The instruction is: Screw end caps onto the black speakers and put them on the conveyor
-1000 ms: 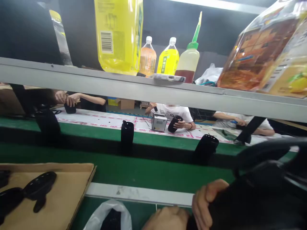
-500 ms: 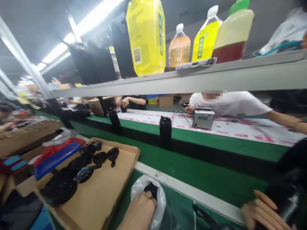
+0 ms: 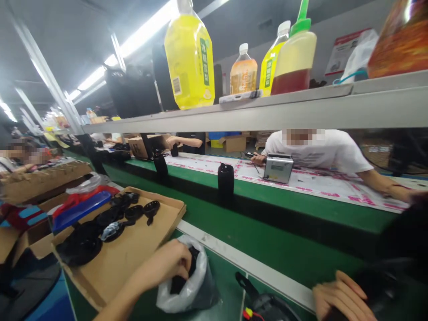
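My left hand (image 3: 177, 258) reaches in from the lower left, its fingers curled inside the mouth of a clear plastic bag (image 3: 200, 285). Small black parts (image 3: 178, 284) show in the bag; what the fingertips pinch is hidden. At the lower right, my right hand (image 3: 341, 298) has its fingers wrapped against a large black object (image 3: 384, 281), too dark and blurred to name. Between the hands lies a black plastic piece (image 3: 270, 307) with a strap-like loop and red and yellow wires.
A cardboard tray (image 3: 133, 263) of black parts lies left, beside a blue tray (image 3: 82, 211). Black cylinders (image 3: 226, 180) stand on the green belt (image 3: 267, 240). Above runs a shelf (image 3: 254, 111) with bottles (image 3: 189, 62). Across, a person in a white shirt (image 3: 317, 149) works near a metal box (image 3: 278, 168).
The view has shifted. My left hand has drawn back a little and turned at the bag, which now leans toward it. My right hand stays on the black object.
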`<state>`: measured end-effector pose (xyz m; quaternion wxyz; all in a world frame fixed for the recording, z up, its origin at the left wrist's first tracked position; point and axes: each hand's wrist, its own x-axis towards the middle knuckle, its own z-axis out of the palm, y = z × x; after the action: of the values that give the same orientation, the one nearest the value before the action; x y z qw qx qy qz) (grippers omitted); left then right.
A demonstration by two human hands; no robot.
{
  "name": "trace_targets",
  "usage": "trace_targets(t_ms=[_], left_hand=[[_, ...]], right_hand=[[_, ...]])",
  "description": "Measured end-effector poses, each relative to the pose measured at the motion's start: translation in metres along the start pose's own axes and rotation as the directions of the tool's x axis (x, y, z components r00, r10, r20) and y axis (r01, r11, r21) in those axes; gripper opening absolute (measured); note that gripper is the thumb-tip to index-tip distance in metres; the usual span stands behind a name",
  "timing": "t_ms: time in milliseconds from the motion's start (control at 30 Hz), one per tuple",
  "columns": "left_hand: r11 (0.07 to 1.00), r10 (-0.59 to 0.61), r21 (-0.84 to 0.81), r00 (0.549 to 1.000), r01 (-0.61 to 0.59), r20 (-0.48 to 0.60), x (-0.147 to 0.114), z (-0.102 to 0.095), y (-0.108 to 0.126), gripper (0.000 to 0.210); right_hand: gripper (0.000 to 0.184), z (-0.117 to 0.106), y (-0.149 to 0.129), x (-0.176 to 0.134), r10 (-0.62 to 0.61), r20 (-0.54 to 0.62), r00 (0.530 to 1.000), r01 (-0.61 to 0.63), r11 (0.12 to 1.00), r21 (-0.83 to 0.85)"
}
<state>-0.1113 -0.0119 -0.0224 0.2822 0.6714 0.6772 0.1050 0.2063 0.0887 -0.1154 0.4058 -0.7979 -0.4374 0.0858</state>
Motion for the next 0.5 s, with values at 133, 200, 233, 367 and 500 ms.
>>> trace_targets(t_ms=[133,200,233,367,500], left_hand=[[0.923,0.173,-0.319,0.972,-0.217,-0.16,-0.005,-0.015,0.034,0.012],[0.801,0.232,-0.505,0.945,-0.321,-0.233,0.006,-0.009,0.056,0.01],[0.716,0.258,-0.597,0.932,-0.362,-0.256,0.013,-0.003,0.069,0.008],[0.315,0.293,-0.861,0.904,-0.4,-0.312,0.043,0.029,0.109,0.014],[0.068,0.295,-0.958,0.923,-0.278,-0.247,0.059,0.043,0.122,0.01]], right_hand=[[0.022,0.034,0.032,0.016,-0.643,-0.145,0.752,0.103,0.331,-0.938],[0.02,0.044,0.053,0.028,-0.813,0.009,0.582,-0.206,-0.158,-0.966],[0.02,0.045,0.061,0.033,-0.847,0.092,0.524,-0.381,-0.33,-0.864],[0.016,0.037,0.067,0.038,-0.835,0.25,0.49,-0.82,-0.539,-0.191],[0.021,0.007,0.038,0.036,-0.748,0.26,0.61,-0.781,-0.512,0.358]])
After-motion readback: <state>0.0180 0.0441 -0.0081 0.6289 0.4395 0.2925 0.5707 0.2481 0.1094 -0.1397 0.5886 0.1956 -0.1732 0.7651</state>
